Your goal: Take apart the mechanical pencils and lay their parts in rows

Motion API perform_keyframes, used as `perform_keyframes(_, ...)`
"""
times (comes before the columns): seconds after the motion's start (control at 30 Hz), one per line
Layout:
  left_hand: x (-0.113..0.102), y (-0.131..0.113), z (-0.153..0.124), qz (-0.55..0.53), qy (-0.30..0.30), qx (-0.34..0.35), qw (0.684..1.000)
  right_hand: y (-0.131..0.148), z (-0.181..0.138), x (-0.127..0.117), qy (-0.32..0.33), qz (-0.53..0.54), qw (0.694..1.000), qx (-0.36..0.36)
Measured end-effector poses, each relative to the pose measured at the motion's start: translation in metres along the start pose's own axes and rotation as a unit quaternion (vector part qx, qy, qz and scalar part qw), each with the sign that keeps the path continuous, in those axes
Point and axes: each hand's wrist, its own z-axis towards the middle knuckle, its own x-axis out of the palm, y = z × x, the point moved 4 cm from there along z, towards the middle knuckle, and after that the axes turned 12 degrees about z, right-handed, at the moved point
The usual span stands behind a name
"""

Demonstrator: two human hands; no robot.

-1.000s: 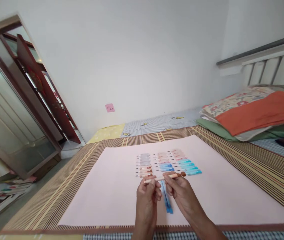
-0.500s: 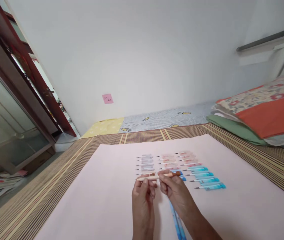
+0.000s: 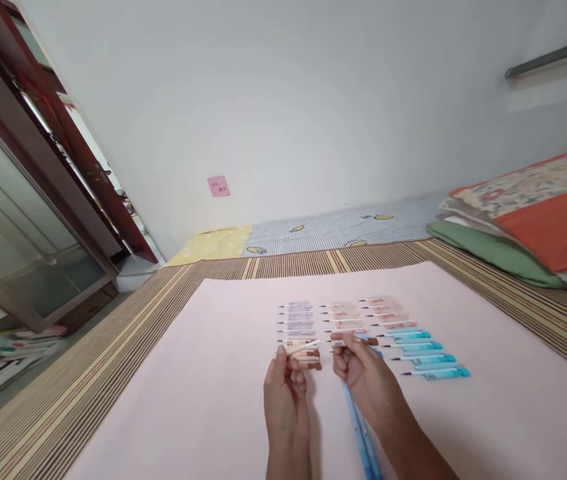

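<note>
My left hand (image 3: pixel 286 383) is closed on the pale front piece of a pen (image 3: pixel 308 345), a thin white rod that points right. In my right hand (image 3: pixel 363 370), the fingers pinch the brown-ended piece of the same pen (image 3: pixel 370 341). A gap separates the two pieces. Just behind my left fingers lie several brown-and-cream pen parts (image 3: pixel 310 366). Blue pen parts (image 3: pixel 443 373) with white, dark-tipped rods lie right of my right hand. Two blue pens (image 3: pixel 363 433) lie under my right wrist, partly hidden by it.
Grey-lilac pen parts (image 3: pixel 297 315) and pink ones (image 3: pixel 343 313) lie in rows on a large pale pink sheet (image 3: pixel 188 400). Under it is a striped mat (image 3: pixel 113 347). Folded bedding (image 3: pixel 538 220) is stacked at the right. A white wall (image 3: pixel 288 120) stands behind.
The pen that both hands held as one piece is now in two parts. My right hand has moved right with the brown-ended piece. The view has shifted slightly.
</note>
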Motion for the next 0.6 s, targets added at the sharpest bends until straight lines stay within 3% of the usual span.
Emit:
perform_keyframes(0.2, 0.004, -0.005, -0.002, -0.085, -0.021, -0.077, 0.993, -0.024, -0.012, 0.008, 0.005, 0.046, 0.996, 0.071)
perform_keyframes(0.33, 0.003, -0.01, -0.004, -0.105, -0.024, -0.096, 0.99, -0.055, -0.027, 0.013, 0.034, -0.013, 0.993, 0.114)
perform_keyframes(0.47, 0.0, -0.017, -0.002, -0.129, 0.043, -0.069, 0.988, -0.077, -0.031, 0.009, 0.046, -0.168, 0.984, 0.031)
perform_keyframes(0.6, -0.003, -0.023, 0.0, -0.147, 0.104, -0.015, 0.983, -0.086, -0.029, 0.004, 0.048, -0.23, 0.972, -0.018)
